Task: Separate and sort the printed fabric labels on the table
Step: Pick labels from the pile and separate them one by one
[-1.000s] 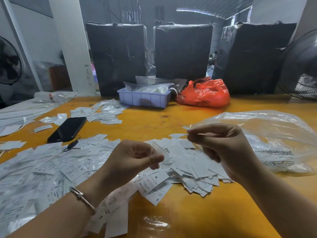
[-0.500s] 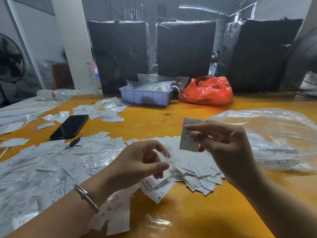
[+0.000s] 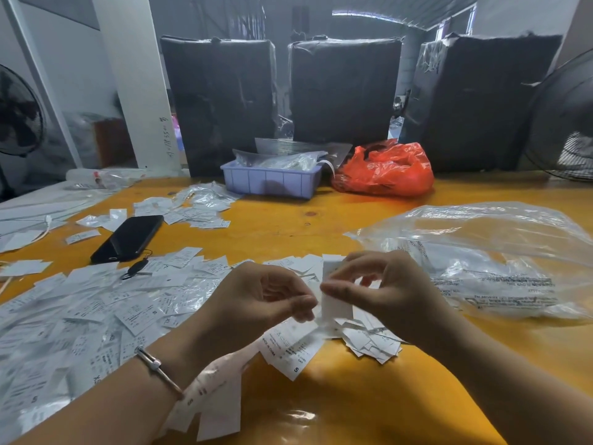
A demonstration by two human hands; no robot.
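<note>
Head view: both hands (image 3: 324,297) on one label (image 3: 335,303).

Both forearms are extended from the lower corners of the frame toward its centre, where the hands are brought nearly together. The left hand (image 3: 256,303) is loosely curled with thumb and fingertips pinched, while the right hand (image 3: 385,293) is pinched at thumb and forefinger, the remaining fingers arched.

Both hands, left (image 3: 256,303) and right (image 3: 382,290), pinch one white label (image 3: 335,303) above the label pile (image 3: 96,316)
</note>
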